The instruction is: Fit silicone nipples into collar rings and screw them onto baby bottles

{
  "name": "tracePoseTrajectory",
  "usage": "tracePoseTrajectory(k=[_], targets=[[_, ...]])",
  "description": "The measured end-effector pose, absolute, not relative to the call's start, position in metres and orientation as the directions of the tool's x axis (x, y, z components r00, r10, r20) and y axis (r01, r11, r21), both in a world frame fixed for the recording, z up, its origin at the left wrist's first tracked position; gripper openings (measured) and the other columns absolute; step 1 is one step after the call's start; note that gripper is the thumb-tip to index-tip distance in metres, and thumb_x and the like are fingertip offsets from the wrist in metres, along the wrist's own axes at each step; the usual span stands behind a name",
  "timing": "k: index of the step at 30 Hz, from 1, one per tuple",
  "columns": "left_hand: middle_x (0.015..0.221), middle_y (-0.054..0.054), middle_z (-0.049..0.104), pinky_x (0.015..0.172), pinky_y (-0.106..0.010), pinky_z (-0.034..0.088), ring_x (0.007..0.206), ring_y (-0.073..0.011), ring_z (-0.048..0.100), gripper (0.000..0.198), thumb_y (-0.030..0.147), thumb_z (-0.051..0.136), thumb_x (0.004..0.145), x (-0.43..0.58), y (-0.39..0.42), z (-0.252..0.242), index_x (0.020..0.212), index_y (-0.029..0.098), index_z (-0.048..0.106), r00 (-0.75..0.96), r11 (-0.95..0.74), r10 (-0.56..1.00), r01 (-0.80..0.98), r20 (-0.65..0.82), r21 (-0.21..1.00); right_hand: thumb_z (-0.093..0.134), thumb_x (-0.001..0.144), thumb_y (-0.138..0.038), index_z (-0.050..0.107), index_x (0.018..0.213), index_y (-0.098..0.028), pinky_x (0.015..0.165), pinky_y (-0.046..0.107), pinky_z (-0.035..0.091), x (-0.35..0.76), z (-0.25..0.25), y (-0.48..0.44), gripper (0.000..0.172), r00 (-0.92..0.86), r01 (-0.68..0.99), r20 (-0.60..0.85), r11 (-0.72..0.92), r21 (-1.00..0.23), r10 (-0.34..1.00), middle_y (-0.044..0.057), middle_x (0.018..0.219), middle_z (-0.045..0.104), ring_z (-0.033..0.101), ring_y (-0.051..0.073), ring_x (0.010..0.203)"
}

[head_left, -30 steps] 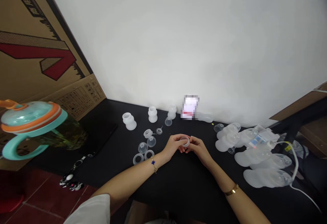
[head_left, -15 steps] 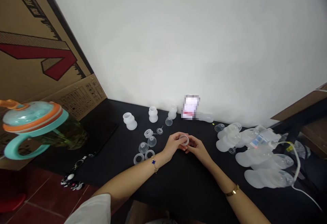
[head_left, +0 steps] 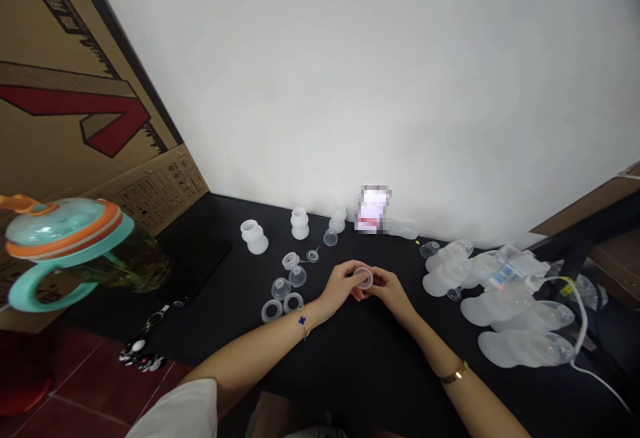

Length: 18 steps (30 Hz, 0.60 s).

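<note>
My left hand [head_left: 343, 284] and my right hand [head_left: 387, 289] meet over the middle of the black table [head_left: 350, 351]. Both pinch a small translucent plastic ring [head_left: 363, 277] between their fingertips, a little above the tabletop. Just left of my left hand lie two clear rings [head_left: 283, 307] and small clear domed caps [head_left: 289, 280]. Each wrist wears a bracelet.
Three white silicone bottle parts [head_left: 299, 223] stand near the wall. A pile of frosted bottles [head_left: 500, 308] with a white cable lies at right. A teal and orange cup [head_left: 70, 245] stands at left before a cardboard box [head_left: 75, 98]. Keys [head_left: 143, 351] lie at the table's left edge.
Both hands have stayed together over the table. The ring has been turned slightly between the fingertips.
</note>
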<state>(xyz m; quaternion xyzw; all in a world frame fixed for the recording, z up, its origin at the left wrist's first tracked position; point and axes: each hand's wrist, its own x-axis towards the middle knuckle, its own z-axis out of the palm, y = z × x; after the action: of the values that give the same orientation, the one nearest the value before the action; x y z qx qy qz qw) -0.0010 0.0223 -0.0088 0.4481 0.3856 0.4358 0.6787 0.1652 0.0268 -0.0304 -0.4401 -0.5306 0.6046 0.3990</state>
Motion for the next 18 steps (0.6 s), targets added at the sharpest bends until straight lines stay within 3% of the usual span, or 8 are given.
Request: tracePoseTrajectory(k=[11,18], targets=[[0.068,-0.001,0.064,0.04,-0.019,0.039,0.041,-0.0076,0.052,0.033,0.042,0.073,0.075,-0.001,0.0223,-0.0063,0.092,0.013,0.072,0.328,0.195,0.937,-0.202,-0.121,0.96,0.079,0.069,-0.029,0.078,0.086,-0.021,0.063,0.031,0.053,0.1644,-0.0208,0.0247,0.019,-0.318,0.03,-0.097,-0.092,-0.995,0.943,0.0,0.076,0.071,0.064,0.018,0.069],[0.066,0.0,0.062,0.039,-0.019,0.038,0.041,-0.0077,0.051,0.032,0.04,0.071,0.076,-0.0009,0.024,-0.0087,0.093,0.013,0.071,0.332,0.197,0.935,-0.19,-0.126,0.962,0.082,0.069,-0.033,0.077,0.086,-0.021,0.063,0.031,0.053,0.1649,-0.0261,0.0257,0.022,-0.31,0.027,-0.089,-0.085,-0.996,0.947,0.0,0.076,0.07,0.065,0.019,0.07]])
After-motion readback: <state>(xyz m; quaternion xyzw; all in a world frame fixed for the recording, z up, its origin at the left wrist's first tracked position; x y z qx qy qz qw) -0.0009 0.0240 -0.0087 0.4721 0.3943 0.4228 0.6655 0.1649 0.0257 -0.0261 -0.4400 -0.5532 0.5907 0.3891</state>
